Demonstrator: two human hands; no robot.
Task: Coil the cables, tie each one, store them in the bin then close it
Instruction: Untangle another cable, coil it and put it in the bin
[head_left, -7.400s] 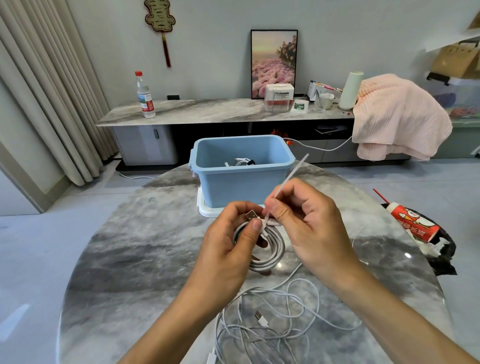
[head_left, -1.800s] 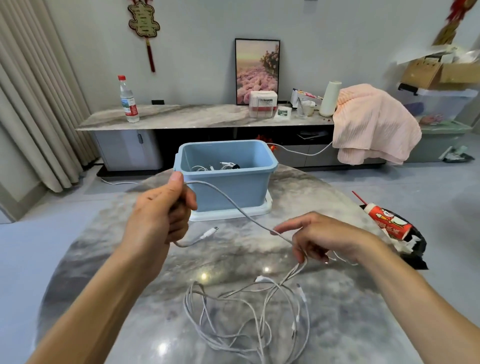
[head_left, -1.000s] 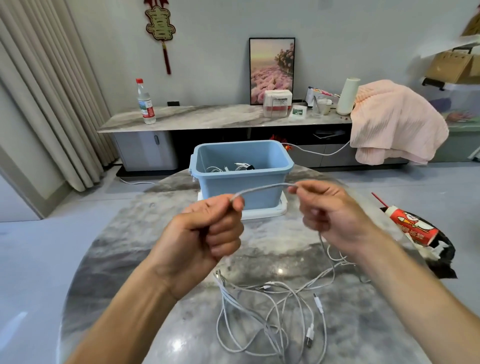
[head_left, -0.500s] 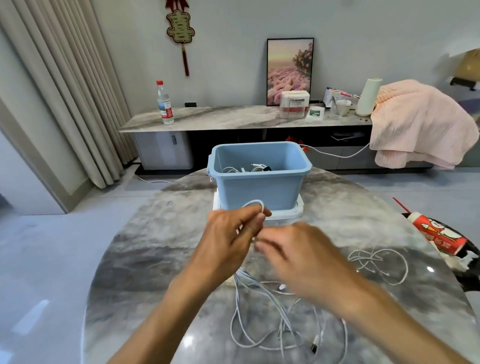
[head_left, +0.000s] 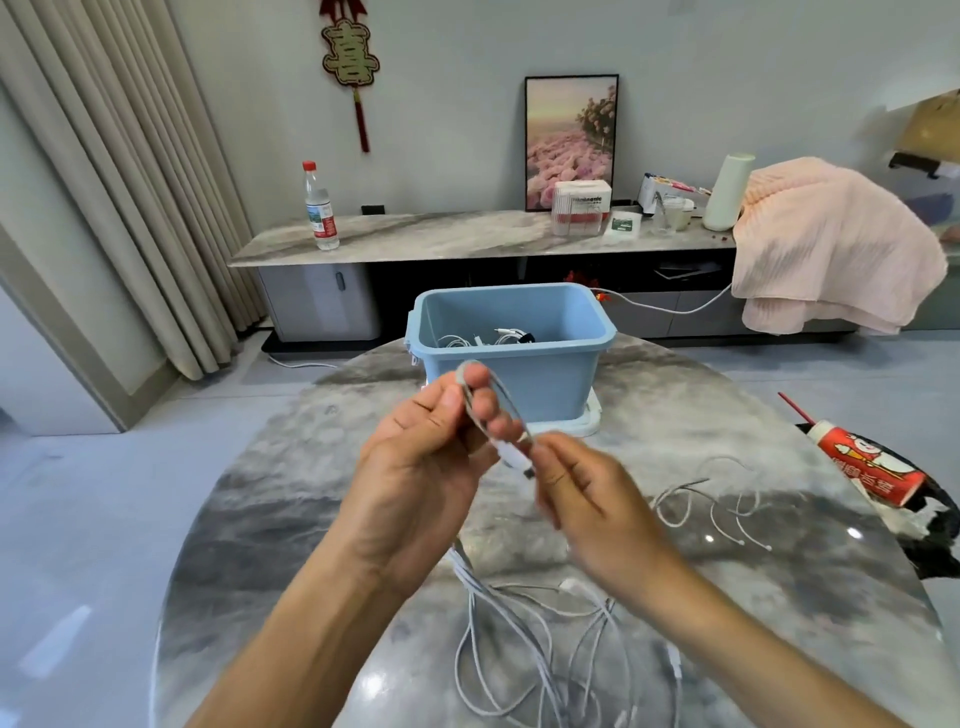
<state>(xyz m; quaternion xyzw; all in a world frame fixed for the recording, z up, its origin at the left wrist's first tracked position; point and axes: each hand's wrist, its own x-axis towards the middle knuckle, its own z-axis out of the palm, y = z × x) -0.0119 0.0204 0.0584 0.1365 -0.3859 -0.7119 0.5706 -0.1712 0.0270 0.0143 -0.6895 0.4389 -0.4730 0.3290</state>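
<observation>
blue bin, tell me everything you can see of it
The bin is a light blue, rectangular tub, plastic by its look, with a rolled rim and slightly tapered walls. It stands upright and open at the table's far side, on a white tray-like piece, perhaps its lid. White coiled cables lie inside. Neither hand touches it.

Single head-worn wide-angle view, looking forward and slightly downward from above the near edge of the round marble worktop (head_left: 270, 519). Both hands sit close in the centre foreground; the blue bin (head_left: 545, 379) lies just beyond, the sideboard (head_left: 441, 239) and wall farther back.
</observation>
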